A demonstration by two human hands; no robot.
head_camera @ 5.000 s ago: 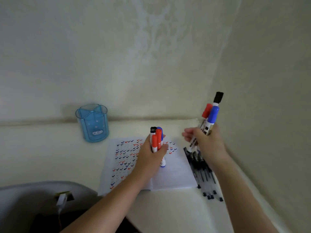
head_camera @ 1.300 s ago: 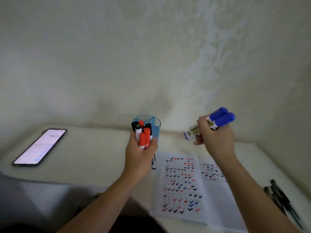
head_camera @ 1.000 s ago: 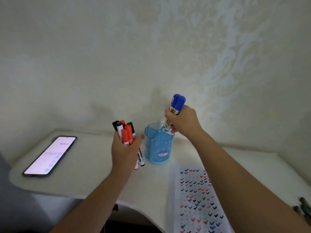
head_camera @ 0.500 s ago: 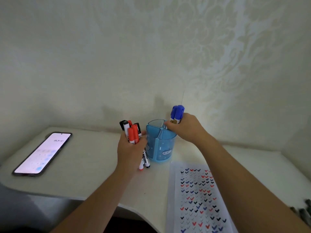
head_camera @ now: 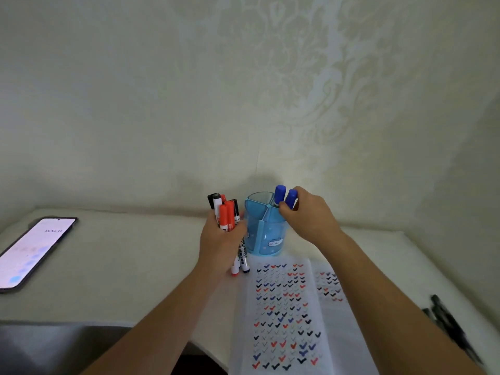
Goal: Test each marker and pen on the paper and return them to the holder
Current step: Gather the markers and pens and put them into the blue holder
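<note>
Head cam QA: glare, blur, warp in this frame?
Head view: dim, flat light; the phone screen glows and washes out its lower half; the holder throws a soft shadow on the wall; the table back edge bows, likely wide-angle warp; the black pens at the right edge smear; ticks on the paper are crisp.

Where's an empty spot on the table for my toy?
Biggest bare patch: between the phone and the left hand. Another: right of the holder, between paper and wall. Crowded: around the holder, where the right hand grips blue markers; pens line the right edge.
</note>
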